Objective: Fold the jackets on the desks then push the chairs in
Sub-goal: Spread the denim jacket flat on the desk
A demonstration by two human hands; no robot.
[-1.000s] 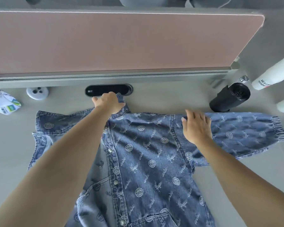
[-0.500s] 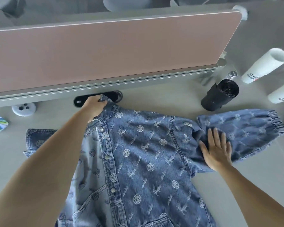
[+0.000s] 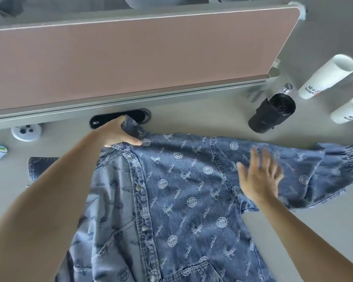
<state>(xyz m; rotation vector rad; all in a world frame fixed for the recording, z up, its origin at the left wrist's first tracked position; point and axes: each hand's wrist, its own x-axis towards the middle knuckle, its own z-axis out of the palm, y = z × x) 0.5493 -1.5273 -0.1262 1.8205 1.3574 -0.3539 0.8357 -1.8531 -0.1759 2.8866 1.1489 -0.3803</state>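
- One jacket (image 3: pixel 181 190), blue patterned denim, spread on the grey counter (image 3: pixel 202 121) with its snap placket showing; one sleeve stretched out to the right.
- Person's left hand (image 3: pixel 118 133): fingers curled round the collar at the jacket's far edge, just in front of the black cable slot (image 3: pixel 140 116).
- Person's right hand (image 3: pixel 259 178): fingers straight and spread, over the shoulder seam where that sleeve begins; blurred, so contact with the cloth cannot be told.
- One black roll (image 3: pixel 272 112), lying on the counter beyond the sleeve, apart from it.
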